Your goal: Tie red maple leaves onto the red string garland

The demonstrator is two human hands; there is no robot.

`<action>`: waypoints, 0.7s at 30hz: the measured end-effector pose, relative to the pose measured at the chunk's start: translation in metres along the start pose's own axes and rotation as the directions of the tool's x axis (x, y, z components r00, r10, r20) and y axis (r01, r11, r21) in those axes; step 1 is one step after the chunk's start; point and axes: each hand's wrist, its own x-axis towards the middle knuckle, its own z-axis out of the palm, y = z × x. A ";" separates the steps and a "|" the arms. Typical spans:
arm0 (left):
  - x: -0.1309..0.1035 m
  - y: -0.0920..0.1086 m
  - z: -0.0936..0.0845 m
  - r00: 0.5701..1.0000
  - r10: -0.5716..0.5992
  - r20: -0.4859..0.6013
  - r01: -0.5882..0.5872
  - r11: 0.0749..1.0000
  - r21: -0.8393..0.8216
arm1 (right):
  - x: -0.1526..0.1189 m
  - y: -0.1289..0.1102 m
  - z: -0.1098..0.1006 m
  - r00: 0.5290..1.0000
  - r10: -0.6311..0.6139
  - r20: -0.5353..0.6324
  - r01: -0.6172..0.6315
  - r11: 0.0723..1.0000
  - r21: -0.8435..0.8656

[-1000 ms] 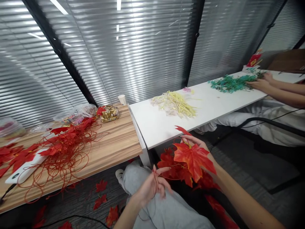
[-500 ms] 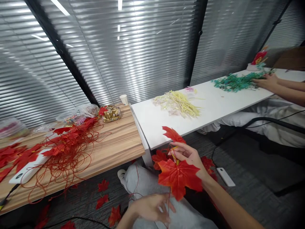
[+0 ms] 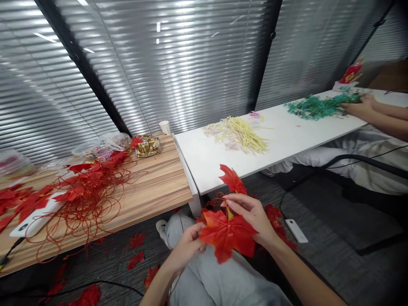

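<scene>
My right hand [image 3: 253, 214] pinches the yellowish stem of a red artificial maple leaf [image 3: 228, 236] above my lap. A second red maple leaf [image 3: 233, 180] stands up behind those fingertips, and loops of thin red cord [image 3: 218, 202] show beside them. My left hand [image 3: 188, 244] is closed at the left edge of the front leaf. Its fingertips are partly hidden, so what they grip is unclear. More red leaves [image 3: 274, 216] hang below my right wrist.
Left, a wooden table [image 3: 168, 178] bears tangled red cord [image 3: 92, 208], red leaves, a white power strip [image 3: 41, 216] and a paper cup [image 3: 165, 127]. Yellow strips [image 3: 247, 134] lie on the white table [image 3: 204, 165]. At right, another person's hands [image 3: 360, 106] touch green foliage [image 3: 318, 107]. Leaves [image 3: 137, 240] litter the floor.
My left hand has risen from my lap to the leaf's left edge, and its fingers have closed. The front leaf has shifted slightly left, with my right hand still pinching its stem.
</scene>
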 end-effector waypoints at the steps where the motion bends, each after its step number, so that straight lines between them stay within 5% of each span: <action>1: -0.005 0.002 -0.004 0.999 0.011 -0.030 -0.010 1.000 0.023 | 0.000 0.002 0.000 1.000 -0.003 -0.002 0.003 1.000 0.004; 11: -0.042 0.035 -0.020 0.993 0.110 -0.034 -0.095 0.949 0.299 | -0.003 0.003 -0.002 1.000 0.008 0.017 -0.009 1.000 0.018; 16: -0.059 0.042 -0.037 0.924 0.268 -0.273 -0.257 0.964 0.075 | -0.003 0.002 -0.012 1.000 0.014 0.027 -0.014 0.999 0.034; 21: -0.084 0.049 -0.061 0.799 0.235 -0.553 -0.275 0.961 0.012 | -0.002 0.004 -0.022 0.999 0.015 0.037 -0.017 0.999 0.051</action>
